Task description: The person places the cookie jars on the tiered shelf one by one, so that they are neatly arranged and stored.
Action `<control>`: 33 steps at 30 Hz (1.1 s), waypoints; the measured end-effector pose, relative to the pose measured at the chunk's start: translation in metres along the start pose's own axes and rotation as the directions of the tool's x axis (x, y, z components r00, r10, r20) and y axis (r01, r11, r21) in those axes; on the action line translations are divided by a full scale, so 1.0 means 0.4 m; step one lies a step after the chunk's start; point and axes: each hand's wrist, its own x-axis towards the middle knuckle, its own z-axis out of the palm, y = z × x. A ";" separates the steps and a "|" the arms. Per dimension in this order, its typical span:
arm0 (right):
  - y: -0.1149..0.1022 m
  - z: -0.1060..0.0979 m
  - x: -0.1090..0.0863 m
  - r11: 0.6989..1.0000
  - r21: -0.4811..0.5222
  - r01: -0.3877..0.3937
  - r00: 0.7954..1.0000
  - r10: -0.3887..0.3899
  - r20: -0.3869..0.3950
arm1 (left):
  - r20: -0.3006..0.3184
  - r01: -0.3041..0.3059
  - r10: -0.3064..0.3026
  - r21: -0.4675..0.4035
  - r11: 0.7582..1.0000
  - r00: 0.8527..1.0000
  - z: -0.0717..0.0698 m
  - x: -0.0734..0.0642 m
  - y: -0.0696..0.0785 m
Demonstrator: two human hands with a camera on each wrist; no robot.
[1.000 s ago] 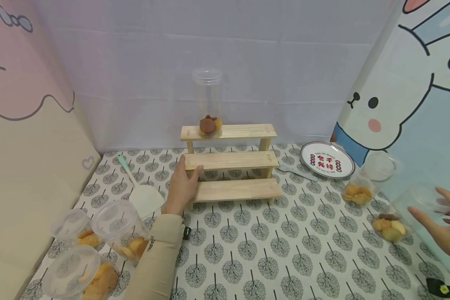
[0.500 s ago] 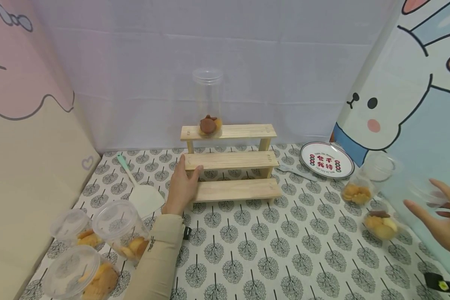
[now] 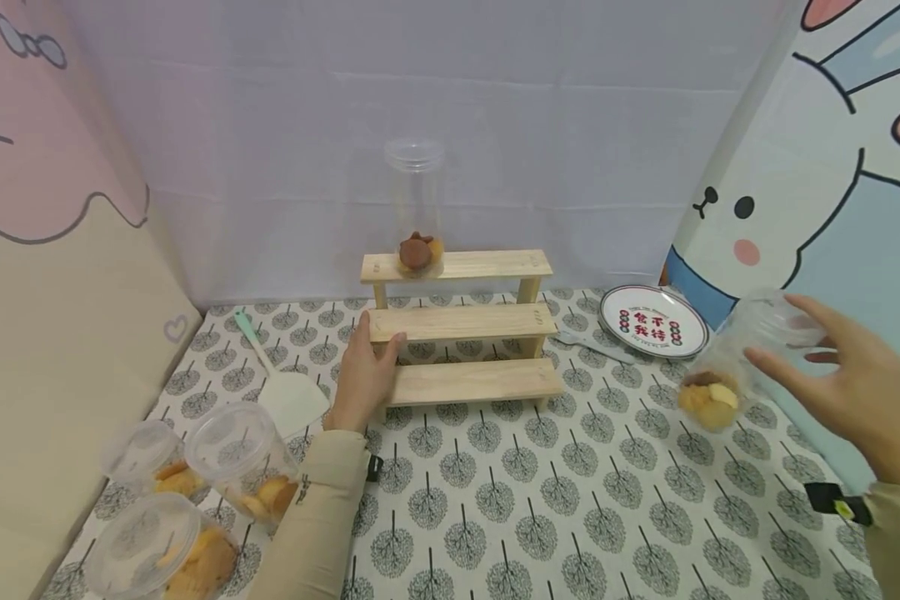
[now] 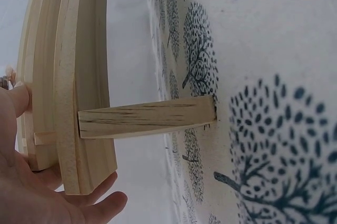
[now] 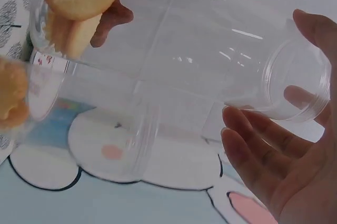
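Moving leftward — 1 held jar (image 5: 184, 45)

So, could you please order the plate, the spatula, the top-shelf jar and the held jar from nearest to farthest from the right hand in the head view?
1. Held jar: in the right hand.
2. Plate: at the right, toward the back.
3. Top-shelf jar: upright near the left end of the wooden rack.
4. Spatula: lying at the left.

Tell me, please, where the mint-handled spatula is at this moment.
In the head view, the spatula lies on the tree-print tablecloth at left, just beyond three clear jars and left of the left hand on the wooden rack.
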 end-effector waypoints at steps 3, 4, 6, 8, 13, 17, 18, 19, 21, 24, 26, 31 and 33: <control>-0.048 0.004 0.045 0.999 0.015 0.039 0.999 -0.039 0.031 | 0.005 0.001 -0.001 -0.007 1.000 1.000 0.001 -0.001 -0.002; -0.063 0.006 0.060 0.998 0.027 0.053 0.998 -0.054 0.038 | 0.007 0.003 -0.002 -0.010 1.000 1.000 0.001 -0.002 -0.001; -0.092 0.012 0.094 0.995 0.049 0.085 0.995 -0.087 0.055 | 0.007 0.007 -0.006 -0.016 1.000 1.000 0.001 -0.003 0.000; -0.122 0.017 0.128 0.992 0.064 0.108 0.990 -0.113 0.081 | 0.003 0.012 -0.012 -0.018 1.000 1.000 0.000 -0.003 0.001; -0.202 0.029 0.214 0.983 0.102 0.155 0.979 -0.166 0.116 | 0.000 0.008 -0.008 -0.007 1.000 1.000 0.000 -0.004 0.002; -0.259 0.038 0.280 0.975 0.149 0.164 0.975 -0.183 0.123 | 0.004 0.010 -0.010 -0.009 1.000 1.000 0.003 -0.004 0.003; -0.272 0.041 0.296 0.974 0.159 0.160 0.975 -0.181 0.129 | 0.003 0.011 -0.011 -0.011 1.000 1.000 0.003 -0.005 0.003; -0.283 0.046 0.312 0.972 0.176 0.155 0.974 -0.180 0.135 | -0.001 0.010 -0.010 -0.013 1.000 1.000 0.004 -0.005 0.003; -0.305 0.056 0.343 0.967 0.206 0.153 0.973 -0.184 0.138 | -0.005 0.005 -0.005 -0.012 1.000 1.000 0.004 -0.005 0.001; -0.333 0.074 0.384 0.958 0.229 0.173 0.970 -0.206 0.128 | -0.007 -0.003 0.002 -0.010 1.000 1.000 0.005 -0.006 -0.001; -0.351 0.087 0.409 0.951 0.234 0.201 0.967 -0.231 0.111 | -0.005 -0.006 0.006 -0.009 1.000 1.000 0.005 -0.006 -0.001; -0.397 0.118 0.457 0.945 0.229 0.234 0.959 -0.263 0.105 | -0.012 -0.019 0.019 0.000 1.000 1.000 0.005 -0.005 0.000; -0.412 0.129 0.470 0.946 0.227 0.231 0.959 -0.261 0.113 | -0.011 -0.026 0.026 0.003 1.000 1.000 0.007 -0.003 0.002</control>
